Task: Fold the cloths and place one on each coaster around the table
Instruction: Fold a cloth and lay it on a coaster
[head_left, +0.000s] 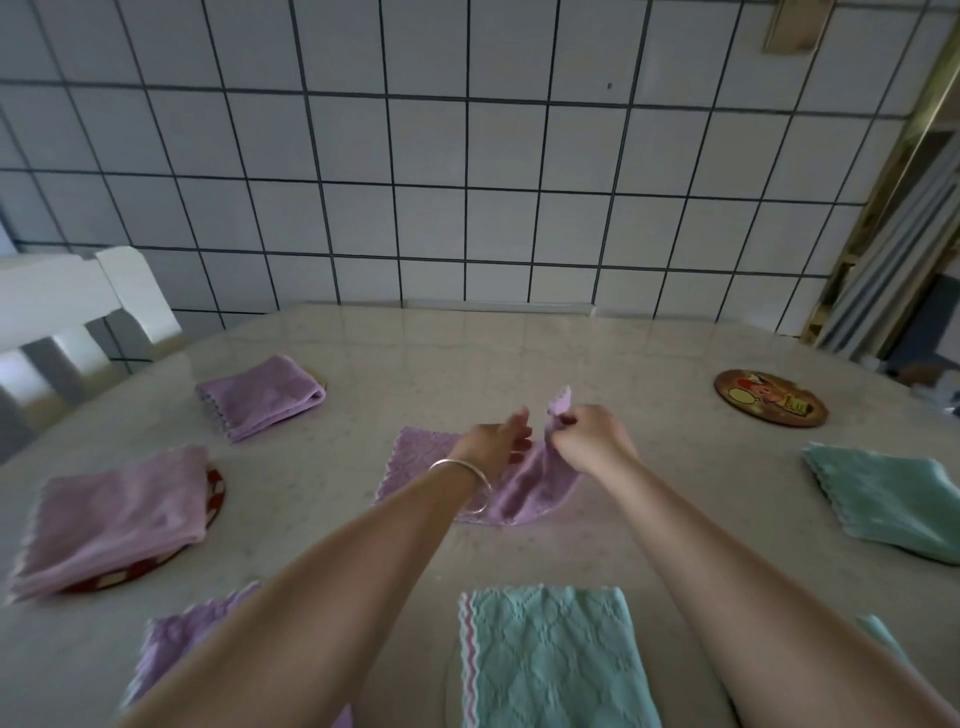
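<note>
At the far left edge of the marble-look table (395, 364), we see a white chair back (78, 306), cut off by the frame. Well left of our fingers, a folded purple cloth (111, 514) covers a red-patterned coaster (215, 493), only slivers of which show. Beyond it, a second folded purple cloth (260, 397) hides nearly all of whatever lies beneath; a thin tan edge peeks out at its far corner. Near the bottom edge, another purple cloth (176, 639) lies partly hidden under our left forearm and is blurred.

At centre, an unfolded purple cloth (415, 457) lies flat on the table on its left side, lifted on its right. Our left hand (493, 441), bangle (465, 486) at the wrist, hovers with fingers straight and loose just beside the raised part; we cannot tell whether the fingertips touch it. Our right hand (592, 439) pinches the cloth's upper corner between curled fingers (563, 423), the scalloped tip standing up above them.

Below our hands, a folded teal cloth (545, 654) runs off the bottom edge. Well right of the fingers sits a bare round picture coaster (771, 397); nearer us, a folded teal cloth stack (893, 504) is cropped at the right, and a teal sliver (878, 634) shows beside our right forearm.
</note>
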